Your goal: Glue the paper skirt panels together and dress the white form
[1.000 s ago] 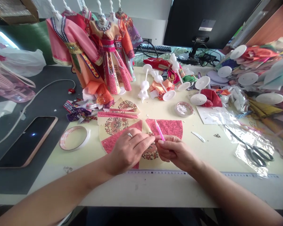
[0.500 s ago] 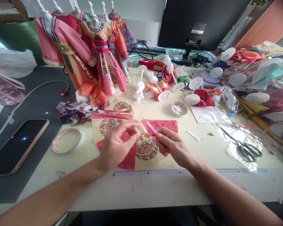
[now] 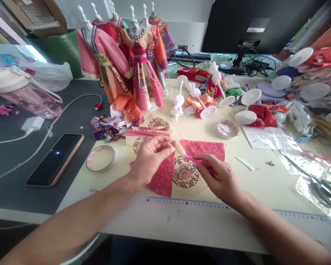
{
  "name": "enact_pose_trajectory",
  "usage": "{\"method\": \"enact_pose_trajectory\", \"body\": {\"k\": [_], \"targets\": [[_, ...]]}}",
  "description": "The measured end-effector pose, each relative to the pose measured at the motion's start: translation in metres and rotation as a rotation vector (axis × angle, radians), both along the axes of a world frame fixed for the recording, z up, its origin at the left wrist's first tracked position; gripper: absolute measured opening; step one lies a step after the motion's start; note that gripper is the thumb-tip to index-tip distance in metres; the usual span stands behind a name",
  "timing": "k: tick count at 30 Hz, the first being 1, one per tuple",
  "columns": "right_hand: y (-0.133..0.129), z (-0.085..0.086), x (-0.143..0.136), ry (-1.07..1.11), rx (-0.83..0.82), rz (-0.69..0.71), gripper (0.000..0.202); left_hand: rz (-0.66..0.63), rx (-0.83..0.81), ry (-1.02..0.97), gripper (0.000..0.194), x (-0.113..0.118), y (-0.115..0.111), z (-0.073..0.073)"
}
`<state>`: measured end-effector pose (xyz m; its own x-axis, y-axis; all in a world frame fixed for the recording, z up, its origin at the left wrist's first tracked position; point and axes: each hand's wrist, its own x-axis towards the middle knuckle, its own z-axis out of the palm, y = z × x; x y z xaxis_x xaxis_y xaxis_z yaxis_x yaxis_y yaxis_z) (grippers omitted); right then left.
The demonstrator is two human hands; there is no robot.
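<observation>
a doll-dress workshop: clothed mannequins (image 3: 140,55), fabric scraps (image 3: 108,133), scissors (image 3: 315,180)

Left hand (image 3: 156,156): was curled, its digits gathered toward the tips in a loose pinch.
Right hand (image 3: 217,178): was closed in a grip, pointing leftward.
Left forearm (image 3: 82,215), right forearm (image 3: 281,226): lay bare, slanting inward.

There are 2 hands (image 3: 153,161) (image 3: 222,176), 1 tool (image 3: 192,159), 1 phone (image 3: 55,159).

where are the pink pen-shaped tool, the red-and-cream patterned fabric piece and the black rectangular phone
Pink pen-shaped tool (image 3: 192,159), head view: exposed barrel.
Red-and-cream patterned fabric piece (image 3: 186,174), head view: floral cream panel.
Black rectangular phone (image 3: 55,161), head view: screen.
</observation>
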<state>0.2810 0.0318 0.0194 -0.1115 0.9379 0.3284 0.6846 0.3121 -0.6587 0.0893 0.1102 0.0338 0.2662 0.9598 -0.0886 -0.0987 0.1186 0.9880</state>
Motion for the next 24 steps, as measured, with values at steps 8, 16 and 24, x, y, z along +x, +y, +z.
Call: {"method": "enact_pose_trajectory", "body": {"k": [8, 16, 24], "targets": [[-0.0014, 0.0049, -0.002, -0.062, 0.07, 0.032, 0.018, -0.048, 0.013, 0.045, 0.023, 0.0004, -0.0014, -0.0022], [-0.0022, 0.0036, -0.0009, -0.091, 0.109, 0.054, 0.021, -0.057, 0.002, 0.025, 0.024, 0.0003, -0.0018, -0.0024], [-0.0017, 0.0025, -0.0006, -0.087, 0.113, 0.058, 0.021, -0.075, -0.014, 0.018, 0.024, 0.0003, -0.002, -0.0043]]}}
